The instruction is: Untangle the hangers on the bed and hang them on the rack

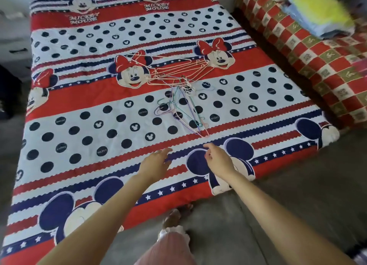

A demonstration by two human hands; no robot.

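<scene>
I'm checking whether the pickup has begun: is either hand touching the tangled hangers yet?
Apart. In the head view, bare bedsheet shows between the hangers and both the left hand and right hand, which reach toward the pile with nothing held.

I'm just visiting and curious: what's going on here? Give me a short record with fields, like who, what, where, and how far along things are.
Who: a person seen from their own head camera, both bare arms stretched forward
Where: bed with red, white and navy cartoon-mouse bedspread
Objects: tangled pile of thin wire hangers, pink, purple and green, lying mid-bed
Left hand: fingers extended, holding nothing, short of the pile
Right hand: fingers loosely curled, holding nothing, near the pile's closest tip
Nearby: red and gold checkered blanket at right, folded yellow and blue cloths on it
Rack: not in view
Progress: hangers untouched, untangling not begun
</scene>
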